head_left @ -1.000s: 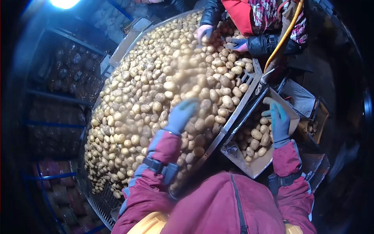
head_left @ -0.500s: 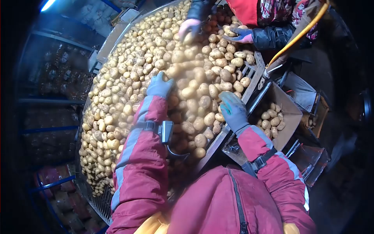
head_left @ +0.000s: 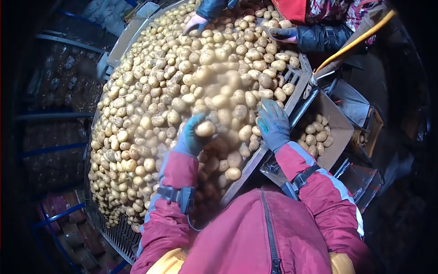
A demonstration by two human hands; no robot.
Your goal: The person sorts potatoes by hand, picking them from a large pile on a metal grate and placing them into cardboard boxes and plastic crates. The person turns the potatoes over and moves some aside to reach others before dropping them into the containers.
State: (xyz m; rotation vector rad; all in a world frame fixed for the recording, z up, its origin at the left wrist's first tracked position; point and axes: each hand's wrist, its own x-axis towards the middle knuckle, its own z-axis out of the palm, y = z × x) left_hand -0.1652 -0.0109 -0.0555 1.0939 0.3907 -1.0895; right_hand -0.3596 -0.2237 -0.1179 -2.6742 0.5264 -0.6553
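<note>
A wide heap of pale potatoes [head_left: 150,98] covers the slatted table in front of me. My left hand [head_left: 190,135], in a grey-blue glove, is closed around one potato [head_left: 205,128] above the near part of the heap. Beside the table's right edge, my right hand [head_left: 274,123] lies palm down with its gloved fingers stretched out, close to several potatoes. What is under its palm is hidden.
Across the heap, a co-worker's gloved hands [head_left: 196,23] reach among the potatoes. A box [head_left: 340,132] holding potatoes stands below the table's right rim [head_left: 246,176]. A yellow cable [head_left: 358,37] hangs at upper right.
My left hand has drawn back toward me and now grips a potato. My right hand has moved slightly up, its fingers straighter. The co-worker's hand at top has shifted left.
</note>
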